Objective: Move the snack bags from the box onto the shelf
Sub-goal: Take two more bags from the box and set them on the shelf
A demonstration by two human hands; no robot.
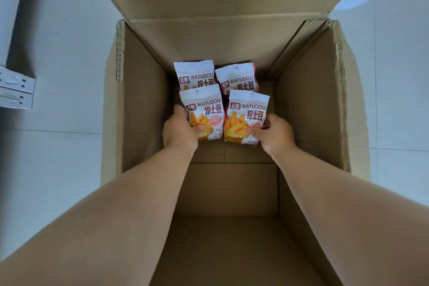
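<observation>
my two forearms reach down from the near edge into the open box, both stretched almost straight to its bottom. the left hand grips the near left bag at its lower left corner, with the thumb laid on the printed front and the fingers around the edge. the right hand holds the near right bag in the mirrored way, thumb on the front and fingers at the right edge. both bags seem to rest on the box bottom or are only just raised; i cannot tell which.

behind them lie the far left bag and the far right bag, partly covered by the near pair and close to the back wall.

so i count four snack bags in the box and see none placed outside it. i judge this a pick step, with the carrying left to do. a grey metal part lies on the floor at the far left; whether it belongs to the shelf i cannot say.
</observation>
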